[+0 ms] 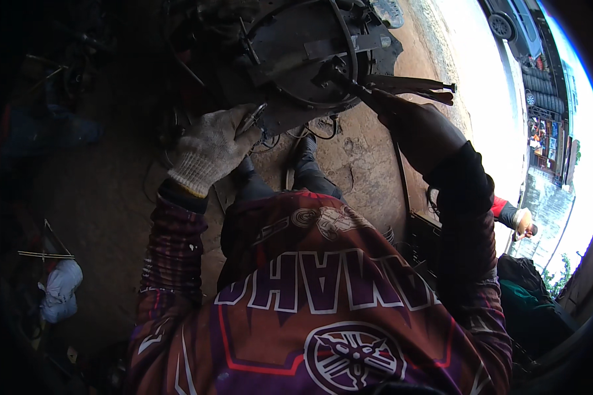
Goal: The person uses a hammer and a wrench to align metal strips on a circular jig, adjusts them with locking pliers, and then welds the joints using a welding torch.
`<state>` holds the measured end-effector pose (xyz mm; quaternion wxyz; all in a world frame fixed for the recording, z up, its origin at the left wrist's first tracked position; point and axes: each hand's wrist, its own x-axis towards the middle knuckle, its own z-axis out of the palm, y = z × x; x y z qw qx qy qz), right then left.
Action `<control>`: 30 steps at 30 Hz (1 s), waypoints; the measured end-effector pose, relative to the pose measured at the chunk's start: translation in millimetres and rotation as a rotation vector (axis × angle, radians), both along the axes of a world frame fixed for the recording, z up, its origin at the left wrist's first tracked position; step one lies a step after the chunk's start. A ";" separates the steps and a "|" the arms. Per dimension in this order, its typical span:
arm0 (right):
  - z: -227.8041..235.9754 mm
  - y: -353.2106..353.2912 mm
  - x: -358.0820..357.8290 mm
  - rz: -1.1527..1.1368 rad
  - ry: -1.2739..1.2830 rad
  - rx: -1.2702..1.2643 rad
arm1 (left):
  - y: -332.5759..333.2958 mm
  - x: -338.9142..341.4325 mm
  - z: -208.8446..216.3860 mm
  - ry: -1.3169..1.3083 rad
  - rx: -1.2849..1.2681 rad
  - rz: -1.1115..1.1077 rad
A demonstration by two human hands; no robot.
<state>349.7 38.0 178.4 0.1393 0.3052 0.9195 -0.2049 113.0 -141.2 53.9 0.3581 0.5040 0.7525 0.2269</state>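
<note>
My left hand (pixel 212 141), in a pale knit glove, is closed on a short shiny metal piece (pixel 252 118) at the near left edge of a dark metal assembly. The exact kind of that piece is unclear. My bare right hand (pixel 418 125) grips the handle of a hammer (pixel 349 85). Its dark head rests on or just above the assembly, inside a large round hoop (pixel 353 49). Beneath the hoop lies a black plate (pixel 290 117) with flat strips across it. Deep shadow hides much of its left side.
Long dark bars (pixel 415 85) jut out right of the hoop. Thin cables (pixel 329 128) hang under the plate near my feet. A white bundle (pixel 62 289) lies at the left. Farther right are a person in red (pixel 504 207), stacked tyres (pixel 543 89) and a parked vehicle (pixel 517 26).
</note>
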 end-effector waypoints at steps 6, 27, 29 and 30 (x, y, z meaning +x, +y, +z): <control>12.7 -6.1 -18.8 -0.052 -0.157 -0.128 | -4.6 -0.6 -11.9 0.014 0.021 0.015; 61.0 -23.7 -4.4 -0.149 -0.176 -0.214 | -4.2 0.1 -14.2 -0.007 0.039 0.006; 83.1 -21.6 -4.8 -0.134 -0.201 -0.246 | -6.3 2.0 -16.0 0.002 0.034 0.031; 91.9 -20.7 -7.0 -0.127 -0.232 -0.280 | -7.3 2.1 -17.1 0.043 0.039 0.016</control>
